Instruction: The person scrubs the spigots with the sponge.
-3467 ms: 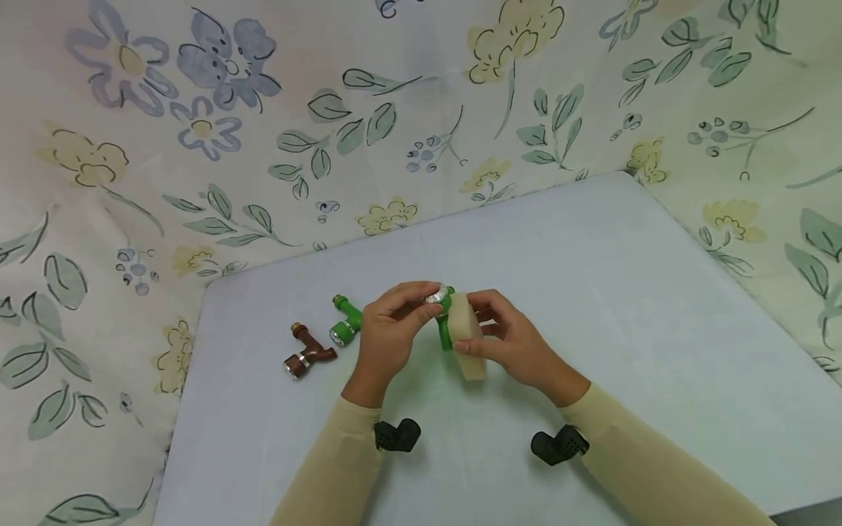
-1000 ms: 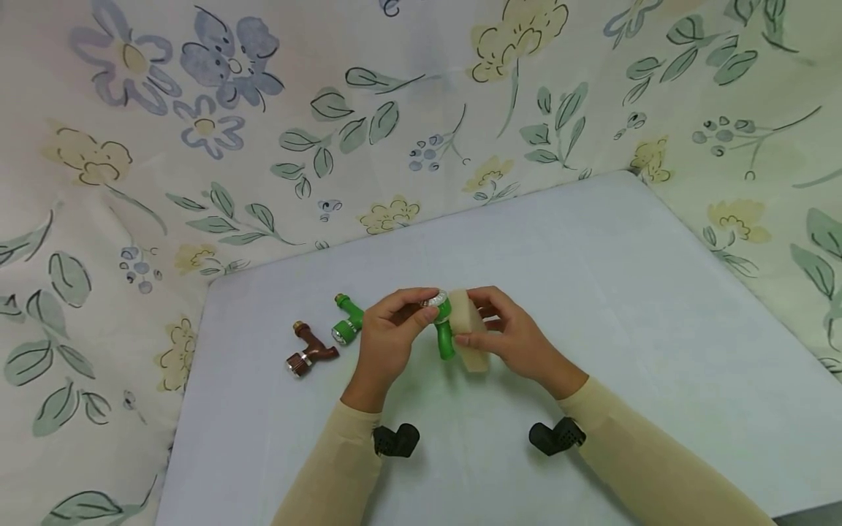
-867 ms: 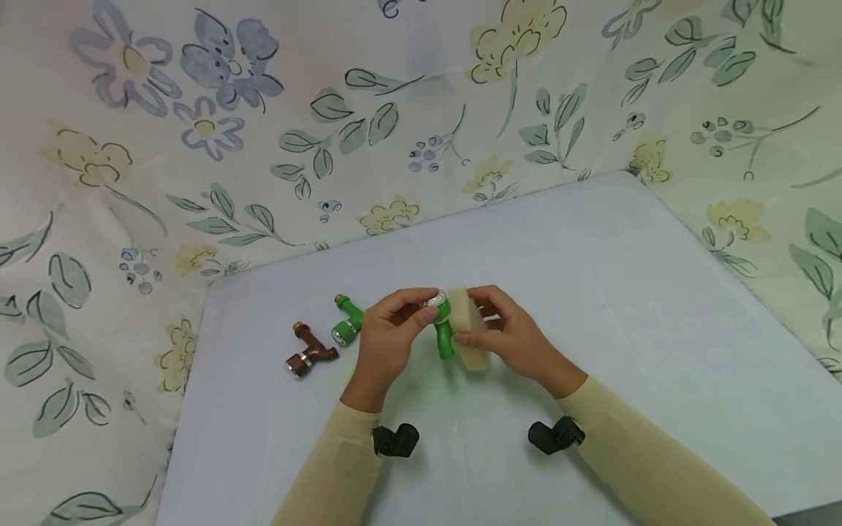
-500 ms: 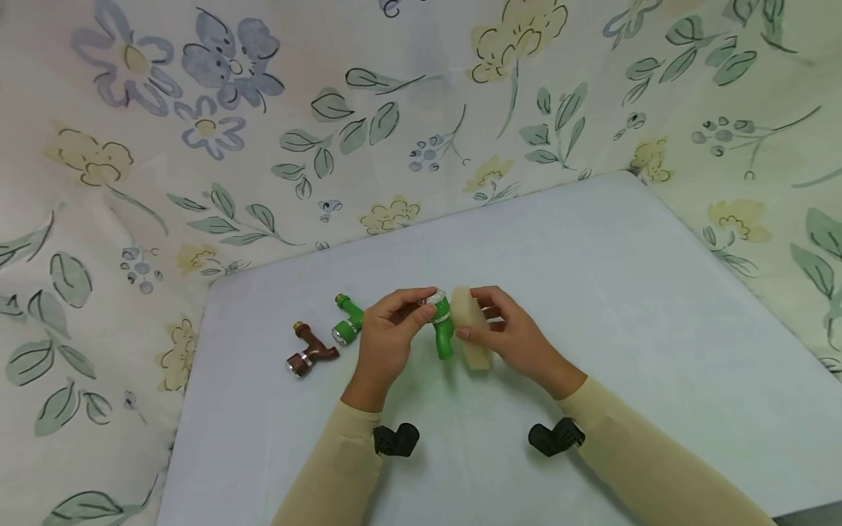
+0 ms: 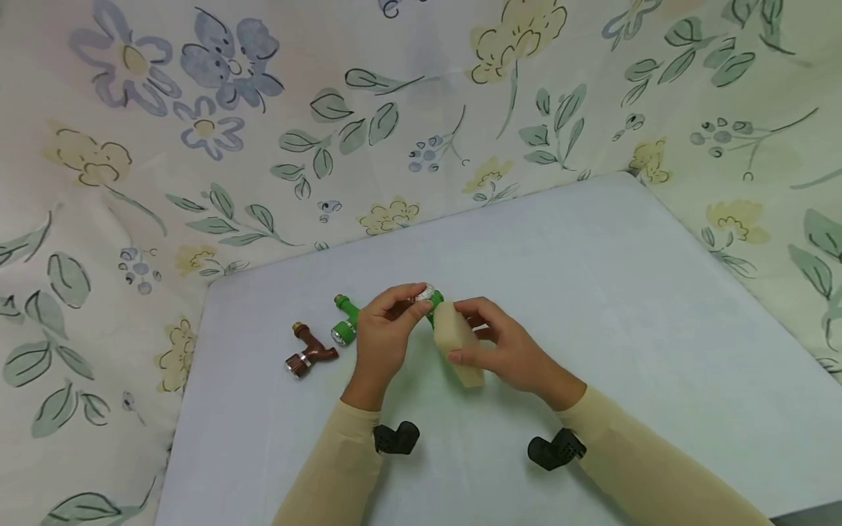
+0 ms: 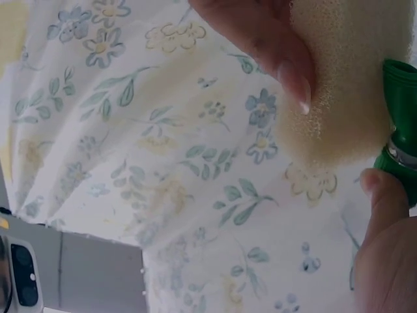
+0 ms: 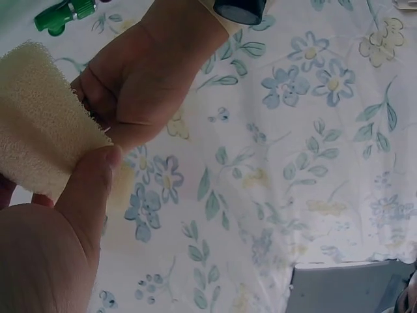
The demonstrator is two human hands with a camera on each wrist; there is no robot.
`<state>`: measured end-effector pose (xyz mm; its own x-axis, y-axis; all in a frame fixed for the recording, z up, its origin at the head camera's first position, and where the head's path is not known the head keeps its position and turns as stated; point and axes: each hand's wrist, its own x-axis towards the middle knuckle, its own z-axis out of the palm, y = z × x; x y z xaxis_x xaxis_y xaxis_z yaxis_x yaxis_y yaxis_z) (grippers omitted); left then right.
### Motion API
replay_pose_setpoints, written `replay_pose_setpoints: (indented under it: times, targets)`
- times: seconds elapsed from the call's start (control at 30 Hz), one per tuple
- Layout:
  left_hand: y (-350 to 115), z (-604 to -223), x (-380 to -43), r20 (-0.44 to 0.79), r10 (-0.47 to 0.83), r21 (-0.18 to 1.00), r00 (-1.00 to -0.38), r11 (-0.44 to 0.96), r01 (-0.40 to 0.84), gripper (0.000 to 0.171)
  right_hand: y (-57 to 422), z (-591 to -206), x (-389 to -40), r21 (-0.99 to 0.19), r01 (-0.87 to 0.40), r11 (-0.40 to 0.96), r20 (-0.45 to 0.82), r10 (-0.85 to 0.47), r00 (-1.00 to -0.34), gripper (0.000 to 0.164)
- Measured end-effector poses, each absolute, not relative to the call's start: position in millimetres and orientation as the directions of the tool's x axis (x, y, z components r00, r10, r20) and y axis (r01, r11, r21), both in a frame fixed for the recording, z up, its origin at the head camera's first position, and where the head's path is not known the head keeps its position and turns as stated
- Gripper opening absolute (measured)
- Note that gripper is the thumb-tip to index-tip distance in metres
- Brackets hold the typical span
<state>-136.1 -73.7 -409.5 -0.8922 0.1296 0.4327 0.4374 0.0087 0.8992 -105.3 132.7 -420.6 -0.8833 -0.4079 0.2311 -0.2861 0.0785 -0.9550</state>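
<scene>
In the head view, my left hand (image 5: 384,340) pinches a green tap (image 5: 435,299) by its silver-topped knob between thumb and fingers. My right hand (image 5: 516,354) grips a cream sponge (image 5: 455,337), thumb on the near side and fingers on the far side. The sponge overlaps the tap and hides its spout from above. The left wrist view shows the green tap's spout end (image 6: 399,98) right at the face of the porous sponge (image 6: 345,72). In the right wrist view the sponge (image 7: 45,117) hides the held tap.
On the white table (image 5: 612,277), left of my hands, lie a second green tap (image 5: 345,327), partly behind my left hand, and a brown tap (image 5: 312,352). Floral cloth (image 5: 421,109) hangs behind the table. Black wrist cameras (image 5: 397,438) sit on both sleeves.
The sponge has moved left and toward me across the held tap, covering the spout that showed half a second ago. The tap has turned and shifted slightly up and left.
</scene>
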Motion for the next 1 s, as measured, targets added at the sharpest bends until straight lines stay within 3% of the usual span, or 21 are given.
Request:
replay_pose_setpoints:
  times: [0.27,0.53,0.7,0.8,1.0]
  targets:
    - [-76.4,-410.7,-136.1,0.344,0.148,0.937,-0.927,0.01,0.349,0.039,134.4,-416.8,-105.1,-0.951,-0.298,0.08,0.254,-0.342,-0.905,0.055]
    - [-79.5,-431.3,-146.4,0.204,0.132,0.976,-0.97,-0.101,0.192,0.03,139.0,-413.8,-105.1,-0.953,-0.296,-0.062,0.302,-0.265,-0.916,0.052]
    - [-78.5,-437.1,-147.8,0.204,0.11,0.979,-0.973,-0.011,0.204,0.032,144.2,-422.3,-111.7,-0.943,-0.307,-0.13,0.329,-0.213,-0.92,0.048]
    - [-78.5,-436.9,-146.4,0.193,0.117,0.981,-0.974,-0.002,0.194,0.032,147.0,-429.5,-116.1,-0.949,-0.284,-0.136,0.308,-0.201,-0.93,0.047]
    - [-77.9,-432.8,-144.6,0.18,0.164,0.98,-0.97,-0.112,0.163,0.031,144.4,-431.8,-116.2,-0.977,-0.194,-0.084,0.208,-0.205,-0.956,0.044]
